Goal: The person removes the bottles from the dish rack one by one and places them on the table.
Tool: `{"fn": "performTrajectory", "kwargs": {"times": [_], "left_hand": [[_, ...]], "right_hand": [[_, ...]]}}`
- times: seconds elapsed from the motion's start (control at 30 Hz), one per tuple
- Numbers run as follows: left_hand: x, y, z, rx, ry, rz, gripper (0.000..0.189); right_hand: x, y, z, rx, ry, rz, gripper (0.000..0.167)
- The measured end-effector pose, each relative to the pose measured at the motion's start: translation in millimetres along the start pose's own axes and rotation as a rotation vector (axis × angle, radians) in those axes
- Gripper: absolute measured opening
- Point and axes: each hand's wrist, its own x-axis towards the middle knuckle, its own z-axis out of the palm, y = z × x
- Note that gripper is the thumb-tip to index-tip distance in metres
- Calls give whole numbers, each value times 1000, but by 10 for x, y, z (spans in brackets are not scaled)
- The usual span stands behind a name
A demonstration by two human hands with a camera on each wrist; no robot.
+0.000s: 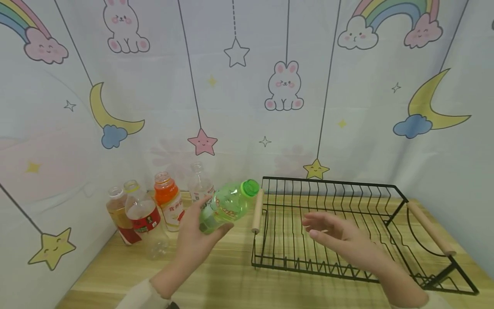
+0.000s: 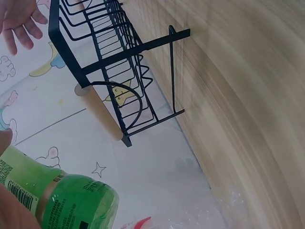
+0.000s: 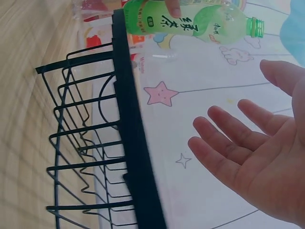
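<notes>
My left hand [image 1: 193, 227] grips a green plastic tea bottle [image 1: 227, 204], fingers behind it and thumb along its near side. The bottle is raised and tilted, its green neck pointing up and right, near the wooden handle [image 1: 257, 210] of a black wire dish rack [image 1: 328, 181]. In the right wrist view the bottle [image 3: 205, 24] lies almost level, showing its printed label. My right hand [image 1: 343, 236] is held above the rack with nothing in it. Its fingers [image 3: 228, 138] are spread and slightly bent.
Several bottles stand at the left of the wooden table [image 1: 231, 283]: an amber one [image 1: 117, 210], a clear one with a red label [image 1: 148, 221], an orange-filled one [image 1: 166, 195] and a clear one [image 1: 198, 182]. A cartoon-printed cloth [image 1: 247, 107] hangs behind.
</notes>
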Motion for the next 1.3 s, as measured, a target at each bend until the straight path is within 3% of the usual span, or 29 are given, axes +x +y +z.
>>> {"fn": "performTrajectory", "kwargs": {"times": [0.23, 0.4, 0.67, 0.77, 0.97, 1.3], "left_hand": [[9, -109, -24, -107, -31, -145, 75], [9, -156, -23, -181, -42, -240, 70], [-19, -234, -21, -243, -31, -386, 78], [-15, -292, -15, -252, -14, -408, 79], [1, -383, -2, -295, 31, -420, 76], [3, -515, 16, -317, 37, -460, 76]], "right_hand": [[-75, 123, 58, 2, -17, 58, 49], [-117, 183, 113, -57, -35, 66, 52], [-136, 242, 171, -117, -77, 98, 55], [-143, 268, 183, -141, -85, 120, 55], [-154, 342, 210, -187, -97, 79, 55], [-162, 416, 243, -147, -146, 68, 48]]}}
